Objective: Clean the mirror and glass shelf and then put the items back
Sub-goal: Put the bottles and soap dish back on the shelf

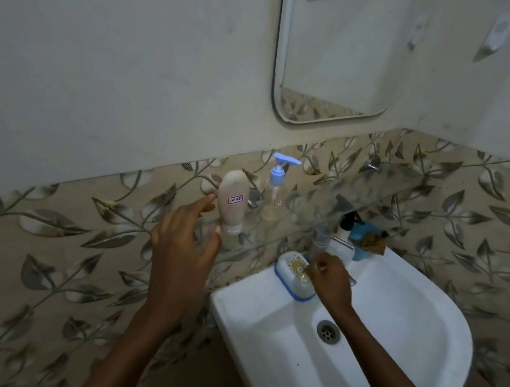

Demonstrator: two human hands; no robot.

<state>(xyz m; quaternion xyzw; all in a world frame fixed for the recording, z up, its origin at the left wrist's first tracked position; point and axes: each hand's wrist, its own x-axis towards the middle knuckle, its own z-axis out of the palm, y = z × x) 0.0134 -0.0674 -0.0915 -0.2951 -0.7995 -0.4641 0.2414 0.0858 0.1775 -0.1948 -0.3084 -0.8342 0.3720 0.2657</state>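
Observation:
The mirror (344, 64) hangs on the wall at the upper right. Below it runs the glass shelf (369, 190). At the shelf's left end a beige tube (232, 201) stands on its cap, with a clear spray bottle with a blue trigger (276, 191) beside it. My left hand (181, 245) is open, fingers spread, index fingertip and thumb right at the tube's left side. My right hand (330, 279) is lower, at the back rim of the sink. Its fingers are closed on the base of a small clear bottle (321, 238) next to the tap.
A white sink (411, 333) with a drain (328, 331) sits below the shelf. On its back rim are a blue-rimmed soap dish (293, 271), a black-topped pump bottle (349, 221) and a blue cup holding something brown (363, 246). Leaf-pattern tiles cover the lower wall.

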